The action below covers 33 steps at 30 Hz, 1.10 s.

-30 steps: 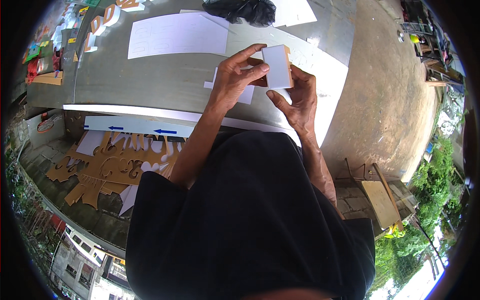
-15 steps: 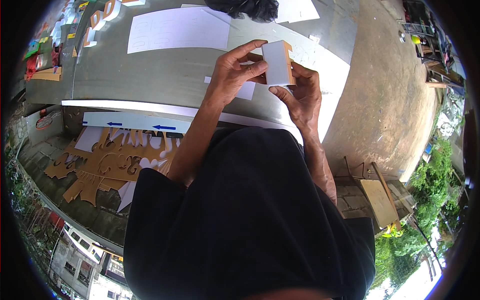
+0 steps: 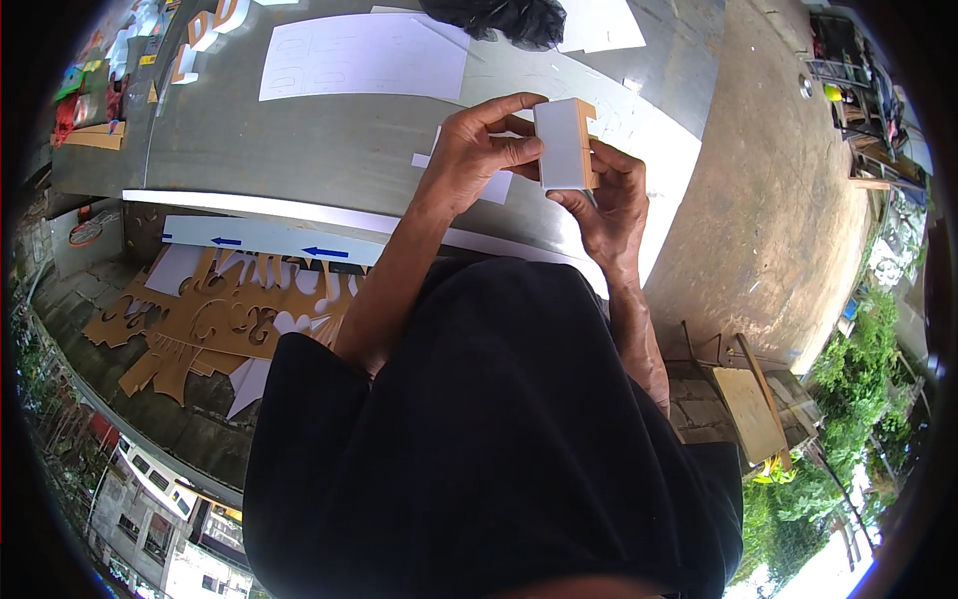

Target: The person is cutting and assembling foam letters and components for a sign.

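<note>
Between my hands, above the grey table, is a block letter with a flat white side and a brown, notched face turned to the right. My left hand pinches its left edge, with the thumb on the white side and the fingers behind. My right hand grips it from the lower right, with the thumb at the bottom edge and the fingers against the brown face. Part of the letter behind the fingers is hidden. Similar block letters stand at the table's far left.
A large white sheet with faint outlines lies beyond my hands, and a black plastic bag is at the far edge. Below the table, brown cut-out scraps lie in a pile. A wooden board leans at the right.
Both hands have moved slightly nearer and to the right in view with the block letter, which now stands more upright. The grip looks the same.
</note>
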Tool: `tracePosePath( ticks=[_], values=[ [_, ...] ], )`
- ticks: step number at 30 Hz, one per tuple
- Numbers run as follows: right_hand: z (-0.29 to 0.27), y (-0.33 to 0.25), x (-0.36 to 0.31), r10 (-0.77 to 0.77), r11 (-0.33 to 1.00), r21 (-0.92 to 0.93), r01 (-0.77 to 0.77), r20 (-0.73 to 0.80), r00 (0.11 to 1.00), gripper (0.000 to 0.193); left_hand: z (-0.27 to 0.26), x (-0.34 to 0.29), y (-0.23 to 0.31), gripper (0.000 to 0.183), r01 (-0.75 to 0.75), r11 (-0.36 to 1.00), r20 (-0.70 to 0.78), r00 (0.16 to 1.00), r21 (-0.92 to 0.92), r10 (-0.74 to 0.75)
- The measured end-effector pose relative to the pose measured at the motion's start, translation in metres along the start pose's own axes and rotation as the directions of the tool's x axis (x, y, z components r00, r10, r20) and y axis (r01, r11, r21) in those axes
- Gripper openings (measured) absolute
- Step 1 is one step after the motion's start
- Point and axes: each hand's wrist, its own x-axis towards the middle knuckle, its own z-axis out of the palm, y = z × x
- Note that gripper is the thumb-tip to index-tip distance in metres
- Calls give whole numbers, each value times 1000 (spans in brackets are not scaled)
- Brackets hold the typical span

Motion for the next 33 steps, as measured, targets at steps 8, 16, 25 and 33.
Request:
tracePosePath(
  ticks=[8, 16, 25, 33],
  values=[
    [-4, 0, -4, -53, 987, -152, 56, 24, 998, 59, 3, -2, -5, 50, -50, 999, -9, 999, -9, 50],
    [-7, -3, -4, -68, 938, -337, 76, 37, 997, 61, 4, -2, -11, 51, -91, 996, -39, 995, -15, 91],
    [-10, -2, -3, -77, 933, -349, 88, 45, 996, 61, 4, -2, -15, 52, -117, 993, -39, 993, -28, 116],
    [-8, -4, -5, -161, 840, -514, 175, 73, 984, 60, 6, -2, -15, 48, -62, 998, -24, 998, 4, 62]
  ],
)
